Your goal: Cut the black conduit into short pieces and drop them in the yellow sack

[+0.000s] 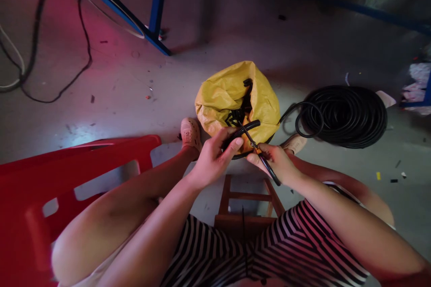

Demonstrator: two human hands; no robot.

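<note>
Over a yellow bag (218, 94), my left hand (218, 152) is closed around a black ribbed tube (251, 125), whose end sticks out to the right. My right hand (276, 161) grips scissors (271, 171) by their dark handles. The blades point up and left and cross the tube near my left fingers. Inside the open bag lie short black pieces (235, 116), partly in shadow. A black cable passes by the bag's right edge towards a large coil of black tubing (343, 116) on the floor.
A red plastic chair (84, 166) stands at the left. Between my legs is a wooden stool (249, 220). Blue metal legs (158, 4) and loose cables (88, 40) are at the top left. Small scraps lie on the floor.
</note>
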